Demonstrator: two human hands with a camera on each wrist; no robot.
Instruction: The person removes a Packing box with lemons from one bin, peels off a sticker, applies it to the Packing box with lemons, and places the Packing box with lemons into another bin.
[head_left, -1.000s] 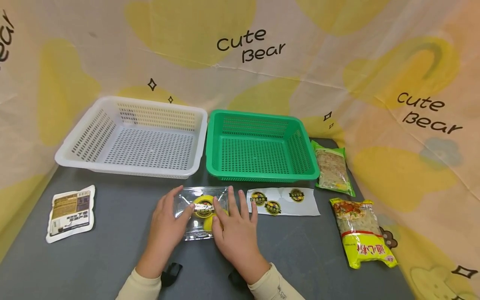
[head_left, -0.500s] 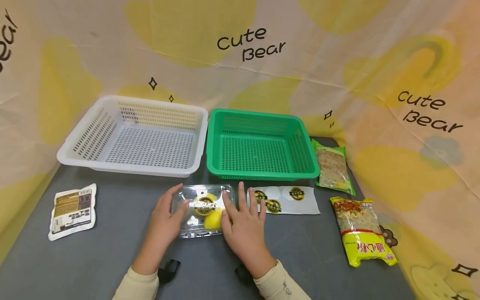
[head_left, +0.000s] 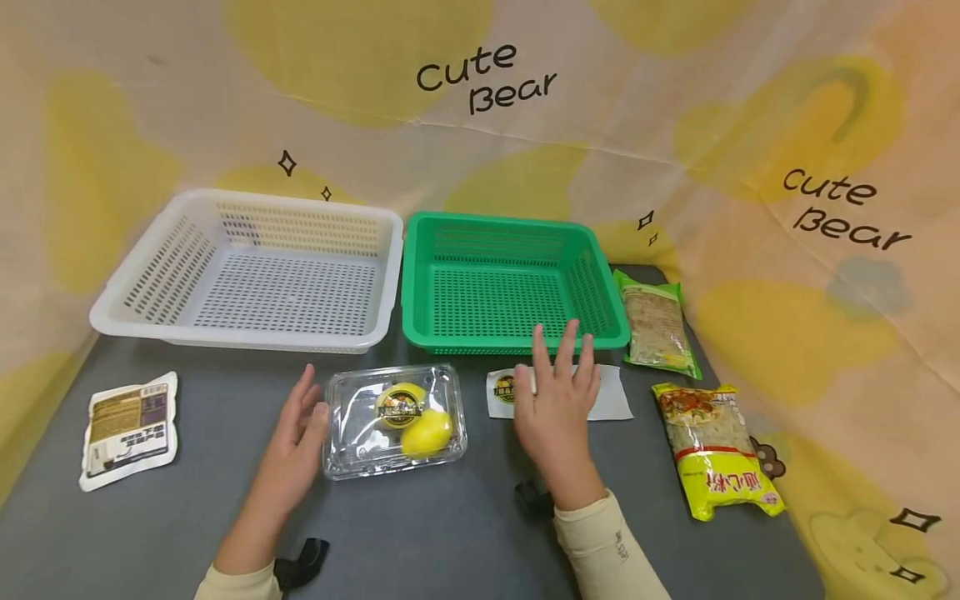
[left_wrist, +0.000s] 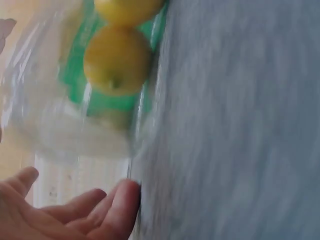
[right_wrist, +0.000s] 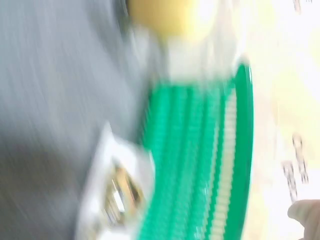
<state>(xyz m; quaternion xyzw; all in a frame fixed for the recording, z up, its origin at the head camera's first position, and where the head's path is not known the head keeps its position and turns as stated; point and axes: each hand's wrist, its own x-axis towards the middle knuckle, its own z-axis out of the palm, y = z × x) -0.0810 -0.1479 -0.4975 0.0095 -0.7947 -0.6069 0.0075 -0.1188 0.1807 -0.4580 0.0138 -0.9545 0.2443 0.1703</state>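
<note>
A clear plastic clamshell box (head_left: 352, 446) lies on the grey table in the head view, its lid down. Inside it are two lemons (head_left: 426, 433), and a round black-and-gold sticker sits on the lid. Just left of the box, apart from it, my left hand (head_left: 291, 450) holds nothing, its fingers extended. My right hand (head_left: 558, 417) hovers over the white sticker sheet (head_left: 613, 396), fingers spread and nothing in them. Part of that sheet is hidden under the hand. The left wrist view shows the lemons (left_wrist: 117, 60) through the box; the right wrist view is blurred.
Behind stand a white basket (head_left: 247, 340) and a green basket (head_left: 517, 343), side by side. A white pouch (head_left: 129, 429) lies at the left. To the right are a green-edged bag (head_left: 658, 325) and a yellow bag of pasta (head_left: 718, 450).
Both hands have come off the box and moved apart, the left one leftward, the right one rightward to the sticker sheet. The box stays on the table.
</note>
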